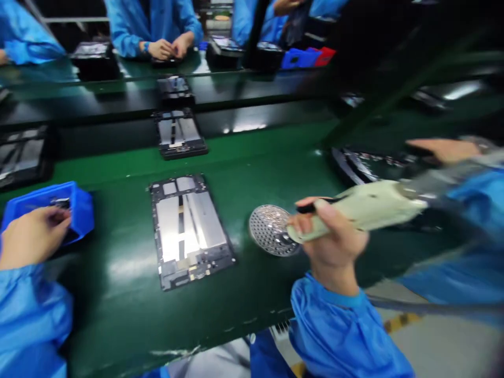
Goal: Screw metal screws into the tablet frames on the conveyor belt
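Note:
My right hand (334,244) is wrapped round a pale green electric screwdriver (374,205). Its front end is over a round perforated metal screw dish (263,239) with small screws on it; whether the tip touches them I cannot tell. At the left, my left hand (35,236) reaches into a blue plastic bin (82,215), fingertips pinched together. Small dark parts show in the bin, but what the fingers hold is hidden. Between my hands an opened tablet (192,226) lies flat, its silvery battery and circuit board exposed.
Behind the tablet, another opened tablet (181,134) lies near a raised ledge (252,115). More tablets (23,155) are stacked at left. A co-worker's hands (169,49) work across the bench. At right, another person's hand (444,149) is near blurred dark parts (366,165).

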Tool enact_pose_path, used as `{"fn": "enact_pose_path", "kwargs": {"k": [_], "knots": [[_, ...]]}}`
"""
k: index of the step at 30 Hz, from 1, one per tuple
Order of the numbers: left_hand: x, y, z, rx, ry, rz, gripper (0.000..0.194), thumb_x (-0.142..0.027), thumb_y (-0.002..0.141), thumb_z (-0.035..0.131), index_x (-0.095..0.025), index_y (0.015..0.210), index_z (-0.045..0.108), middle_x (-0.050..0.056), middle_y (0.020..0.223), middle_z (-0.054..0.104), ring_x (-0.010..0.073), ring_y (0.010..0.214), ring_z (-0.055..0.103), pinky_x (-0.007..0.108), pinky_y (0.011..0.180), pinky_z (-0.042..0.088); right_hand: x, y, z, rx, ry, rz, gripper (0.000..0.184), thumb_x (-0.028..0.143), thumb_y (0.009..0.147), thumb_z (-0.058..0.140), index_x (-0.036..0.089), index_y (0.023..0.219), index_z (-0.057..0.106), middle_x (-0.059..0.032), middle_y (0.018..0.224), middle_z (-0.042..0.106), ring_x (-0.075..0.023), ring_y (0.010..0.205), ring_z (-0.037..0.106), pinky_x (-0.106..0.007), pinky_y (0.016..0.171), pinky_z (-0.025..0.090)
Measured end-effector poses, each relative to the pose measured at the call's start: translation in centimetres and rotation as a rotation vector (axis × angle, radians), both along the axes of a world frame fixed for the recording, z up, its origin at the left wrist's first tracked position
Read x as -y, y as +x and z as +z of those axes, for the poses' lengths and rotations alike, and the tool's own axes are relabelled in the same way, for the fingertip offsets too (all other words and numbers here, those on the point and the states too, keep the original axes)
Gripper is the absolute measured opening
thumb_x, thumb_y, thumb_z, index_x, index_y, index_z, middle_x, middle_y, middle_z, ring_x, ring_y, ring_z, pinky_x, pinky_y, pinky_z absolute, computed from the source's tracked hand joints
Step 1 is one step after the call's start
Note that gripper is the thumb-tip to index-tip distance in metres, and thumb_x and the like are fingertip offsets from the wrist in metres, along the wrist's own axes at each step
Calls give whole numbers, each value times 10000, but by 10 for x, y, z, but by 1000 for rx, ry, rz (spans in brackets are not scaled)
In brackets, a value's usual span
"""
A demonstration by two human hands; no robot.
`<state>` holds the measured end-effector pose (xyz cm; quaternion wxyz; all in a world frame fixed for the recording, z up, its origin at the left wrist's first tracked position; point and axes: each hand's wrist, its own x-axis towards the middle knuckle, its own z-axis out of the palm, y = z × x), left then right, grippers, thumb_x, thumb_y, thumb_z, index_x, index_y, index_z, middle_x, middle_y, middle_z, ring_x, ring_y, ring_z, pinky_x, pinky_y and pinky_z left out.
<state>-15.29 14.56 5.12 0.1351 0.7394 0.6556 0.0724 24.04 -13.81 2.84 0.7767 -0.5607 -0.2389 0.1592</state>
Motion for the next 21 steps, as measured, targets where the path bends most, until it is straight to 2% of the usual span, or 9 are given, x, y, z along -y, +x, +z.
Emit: {"fn": "enact_pose_path", "kwargs": {"k": [2, 3, 6, 8, 11, 14, 18, 19, 21], "knots": [[8, -12, 3, -108, 102, 59, 236, -490, 774, 652, -260, 797, 703, -35, 635, 634, 232, 721, 542, 244, 654, 325, -1, -8, 13, 30, 41, 65, 267, 475, 796, 818, 212, 764, 790, 46, 411, 479, -139, 365, 463, -318, 423, 441], [9, -13, 4, -139, 129, 71, 264, -495, 792, 653, -244, 839, 721, -21, 690, 655, 241, 767, 568, 252, 675, 364, -3, -16, 20, 53, 60, 116, 259, 465, 817, 799, 208, 783, 796, 37, 421, 478, -148, 374, 477, -324, 420, 438], [8, -8, 5, -121, 131, 61, 345, -507, 859, 647, -186, 945, 741, 5, 810, 688, 256, 890, 618, 341, 900, 508, -15, -55, 39, 68, 81, 298, 263, 462, 835, 809, 200, 813, 797, 26, 449, 488, -155, 391, 497, -322, 401, 420], [9, -5, 6, -79, 124, 68, 335, -466, 881, 653, -157, 972, 745, 9, 834, 690, 254, 951, 632, 414, 1050, 504, -25, -85, 44, 28, 49, 422, 291, 492, 824, 833, 204, 812, 792, 31, 449, 503, -148, 385, 492, -316, 399, 420], [16, -1, 5, -3, 144, 94, 316, -401, 893, 667, -111, 991, 751, 1, 853, 687, 236, 1003, 645, 462, 1136, 469, -36, -116, 42, 0, -11, 542, 353, 561, 821, 821, 211, 822, 770, 42, 440, 514, -148, 373, 491, -322, 408, 440], [28, 5, 4, 213, 193, 76, 365, -398, 876, 711, -55, 998, 732, -28, 835, 676, 176, 918, 667, 444, 1082, 507, -41, -126, 35, 19, -30, 582, 352, 563, 829, 797, 213, 827, 753, 49, 428, 499, -148, 361, 478, -322, 402, 434], [49, 29, 8, 643, 157, -50, 514, -260, 808, 748, -45, 1270, 677, -59, 723, 666, 123, 685, 666, 334, 850, 584, -44, -126, 28, 26, -44, 580, 325, 540, 822, 797, 217, 818, 758, 47, 421, 493, -150, 355, 471, -319, 402, 424], [56, 38, 8, 703, 105, -118, 486, -234, 821, 717, -67, 1276, 694, -55, 700, 665, 122, 633, 658, 305, 789, 584, -45, -126, 27, 24, -47, 576, 318, 535, 819, 798, 219, 810, 759, 47, 419, 493, -149, 353, 469, -320, 405, 427], [69, 57, 7, 779, -21, -251, 311, -201, 847, 656, -108, 1118, 779, -28, 695, 681, 125, 559, 647, 270, 687, 564, -46, -127, 26, 18, -45, 577, 304, 522, 814, 804, 221, 791, 760, 48, 415, 492, -146, 354, 470, -319, 414, 434]]}}
